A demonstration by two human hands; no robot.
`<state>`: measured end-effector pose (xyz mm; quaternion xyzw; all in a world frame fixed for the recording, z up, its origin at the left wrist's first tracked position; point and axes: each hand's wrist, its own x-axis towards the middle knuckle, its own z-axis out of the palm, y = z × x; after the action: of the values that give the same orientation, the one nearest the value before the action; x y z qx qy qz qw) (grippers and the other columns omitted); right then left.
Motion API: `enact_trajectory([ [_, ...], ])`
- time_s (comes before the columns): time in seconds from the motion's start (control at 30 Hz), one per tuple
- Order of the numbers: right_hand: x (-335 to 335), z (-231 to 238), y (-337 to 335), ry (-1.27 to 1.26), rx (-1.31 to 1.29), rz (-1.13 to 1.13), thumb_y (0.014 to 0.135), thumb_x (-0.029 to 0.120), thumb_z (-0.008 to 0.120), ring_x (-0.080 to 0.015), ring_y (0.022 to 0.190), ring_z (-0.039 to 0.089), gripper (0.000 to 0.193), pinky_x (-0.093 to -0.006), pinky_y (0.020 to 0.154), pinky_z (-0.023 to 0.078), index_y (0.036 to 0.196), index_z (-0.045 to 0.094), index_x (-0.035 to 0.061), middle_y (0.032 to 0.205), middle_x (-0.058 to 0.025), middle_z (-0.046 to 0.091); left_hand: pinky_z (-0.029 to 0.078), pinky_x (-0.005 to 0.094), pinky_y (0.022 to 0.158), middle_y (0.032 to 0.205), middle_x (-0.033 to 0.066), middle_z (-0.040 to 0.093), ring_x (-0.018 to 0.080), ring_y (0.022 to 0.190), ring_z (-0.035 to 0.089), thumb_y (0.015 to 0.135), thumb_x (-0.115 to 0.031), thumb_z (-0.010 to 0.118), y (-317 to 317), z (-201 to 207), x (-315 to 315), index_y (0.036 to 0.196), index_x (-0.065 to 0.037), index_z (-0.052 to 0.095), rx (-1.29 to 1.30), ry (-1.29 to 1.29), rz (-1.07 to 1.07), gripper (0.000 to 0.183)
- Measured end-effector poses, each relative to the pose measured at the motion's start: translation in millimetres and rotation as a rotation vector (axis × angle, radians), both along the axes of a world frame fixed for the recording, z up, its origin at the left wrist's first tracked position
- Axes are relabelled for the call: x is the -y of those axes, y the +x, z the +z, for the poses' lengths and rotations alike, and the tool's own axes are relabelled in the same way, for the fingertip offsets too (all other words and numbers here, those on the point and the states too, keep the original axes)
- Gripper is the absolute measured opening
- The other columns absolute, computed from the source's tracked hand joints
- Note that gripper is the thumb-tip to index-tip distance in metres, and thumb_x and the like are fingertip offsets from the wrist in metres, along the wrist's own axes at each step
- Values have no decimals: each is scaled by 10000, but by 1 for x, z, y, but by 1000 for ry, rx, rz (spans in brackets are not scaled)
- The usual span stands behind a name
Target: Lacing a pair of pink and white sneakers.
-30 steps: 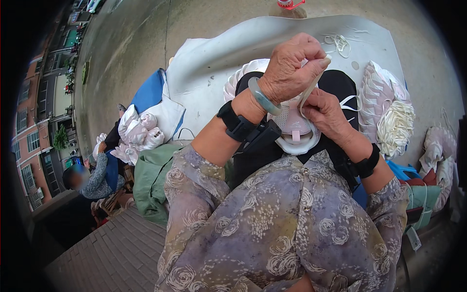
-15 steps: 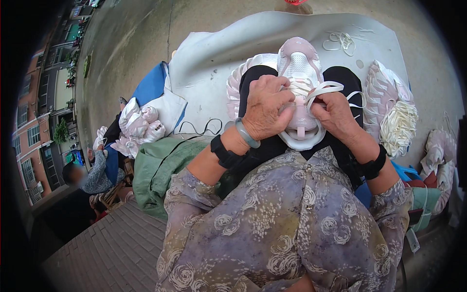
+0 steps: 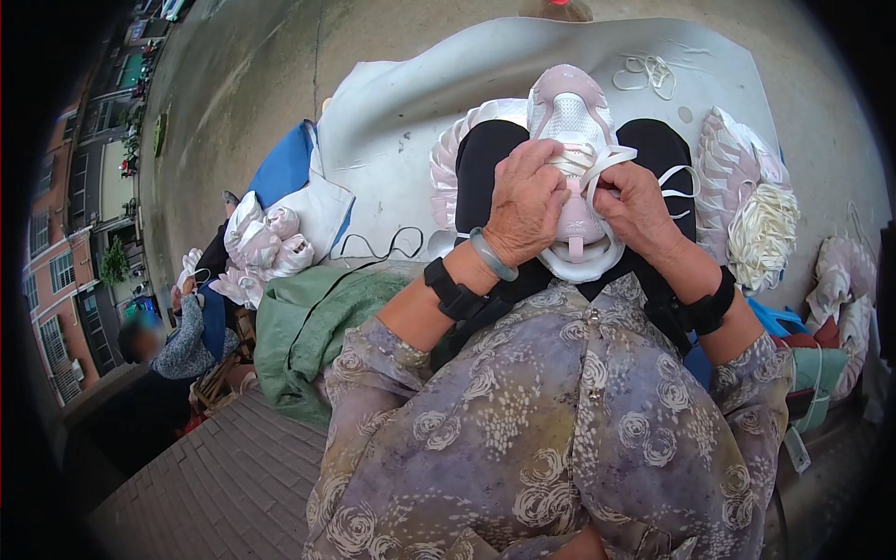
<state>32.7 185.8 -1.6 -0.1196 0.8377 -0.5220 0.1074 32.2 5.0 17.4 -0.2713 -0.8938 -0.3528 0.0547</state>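
A pink and white sneaker (image 3: 570,107) rests between my knees, its toe pointing away from me. My left hand (image 3: 527,201) is closed at the left edge of the lacing, fingers curled against the shoe; whether they also hold lace is hidden. On the other side, my right hand (image 3: 642,210) pinches a flat white shoelace (image 3: 611,159), which loops above the fingers and crosses the shoe's throat. A free stretch of lace trails past the right hand over my right knee. The pink tongue and heel loop (image 3: 576,246) show between the hands.
A pale sheet (image 3: 392,121) lies beyond my knees, with a loose lace (image 3: 651,75) on it. Stacked pink-white shoe parts (image 3: 723,168) and a bundle of cream laces (image 3: 767,229) are at right. A green cloth (image 3: 313,322) and wrapped shoes (image 3: 261,247) lie left, near another person (image 3: 191,336).
My left hand has drawn back from over the tongue to the lacing's left edge, its fingers curling in. My right hand's lace loop has shifted left across the shoe.
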Motion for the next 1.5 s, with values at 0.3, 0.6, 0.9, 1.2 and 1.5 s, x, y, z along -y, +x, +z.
enact_trajectory([
  [0.3, -16, 29, 9, -749, 423, -135, 783, 71, 573, -119, 804, 553, 269, -264, 777, 442, 1046, 624, 45, 894, -20, 610, 364, 392, 883, 1118, 203, 488, 348, 1036, 474, 800, -25, 523, 10, 24, 43, 822, -12, 495, -55, -131, 168, 38],
  [0.6, -62, 60, 10, -507, 144, -365, 870, 108, 572, -37, 647, 507, 72, -174, 555, 385, 908, 572, 47, 737, 10, 568, 353, 442, 845, 1121, 170, 494, 349, 1024, 457, 774, -68, 528, 1, 13, 213, 841, -4, 513, -137, -699, 724, 94],
  [0.9, -152, 58, 30, 188, 591, -307, 810, 156, 637, -21, 608, 421, 144, -182, 501, 323, 853, 556, 44, 707, 33, 488, 278, 475, 968, 1222, 110, 493, 360, 1139, 411, 644, -91, 629, 6, -1, 104, 1046, -72, 552, -47, -365, 130, 409],
  [1.2, -53, 21, 30, 422, -367, 76, 701, 36, 613, -284, 901, 547, 335, -366, 869, 399, 1029, 547, 44, 920, -119, 563, 305, 473, 970, 1129, 81, 551, 302, 1103, 479, 687, -59, 605, -12, 12, 45, 842, -76, 570, -274, -382, -134, 159],
  [1.5, -31, 57, -8, 126, -343, 83, 777, 65, 573, -316, 686, 565, 81, -385, 591, 440, 841, 535, 32, 761, -131, 560, 373, 442, 902, 1061, 74, 579, 312, 1044, 510, 692, -54, 604, -21, 33, 118, 790, -83, 585, -335, -619, 14, 104],
])
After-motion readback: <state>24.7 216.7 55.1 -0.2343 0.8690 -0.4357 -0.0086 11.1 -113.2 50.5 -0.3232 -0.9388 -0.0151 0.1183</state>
